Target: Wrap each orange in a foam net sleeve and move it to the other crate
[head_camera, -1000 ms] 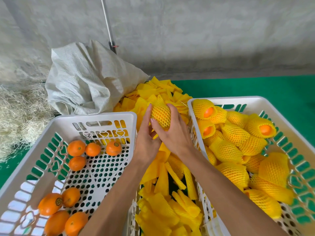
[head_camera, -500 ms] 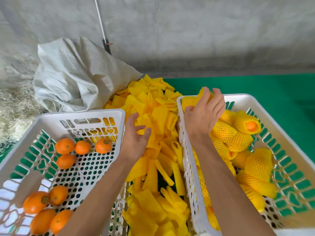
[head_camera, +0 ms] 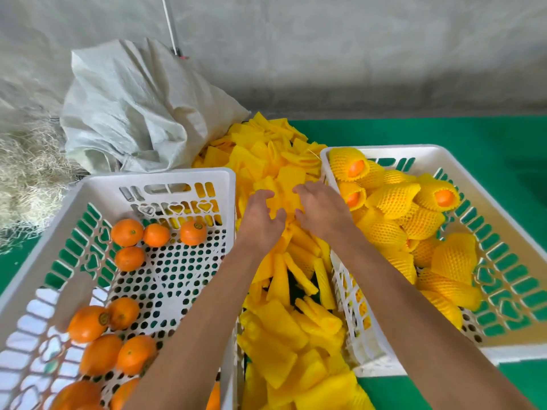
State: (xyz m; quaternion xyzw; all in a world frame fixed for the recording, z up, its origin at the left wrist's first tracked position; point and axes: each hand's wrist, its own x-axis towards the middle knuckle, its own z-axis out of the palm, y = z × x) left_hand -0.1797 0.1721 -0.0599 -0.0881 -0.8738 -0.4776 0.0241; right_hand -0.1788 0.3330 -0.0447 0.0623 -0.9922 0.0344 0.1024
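Change since half a second ago: the right hand (head_camera: 321,211) has come back from the right crate (head_camera: 503,161) to the centre pile, and the left hand (head_camera: 262,220) has stayed there beside it.

Hands: both rest on the heap of flat yellow foam net sleeves (head_camera: 284,179) between the crates. Fingers are loosely curled into the top sleeves; whether either hand has one pinched cannot be told. Judged step: picking the next sleeve.

Left crate (head_camera: 165,176): white perforated plastic, holding bare oranges (head_camera: 127,232), four at the far end and more at the near end. Source stock, within the left hand's reach.

Right crate: same type, filled with sleeved oranges (head_camera: 393,199), a few showing orange at the open end. Finished stock.

Sleeve heap: placed centrally, probably so either hand reaches it.

Far left: crumpled grey woven sack (head_camera: 142,108) and loose straw (head_camera: 26,173). Green mat (head_camera: 444,131) underneath.

Writing: none legible; the crate walls carry only heart-shaped cut-outs.
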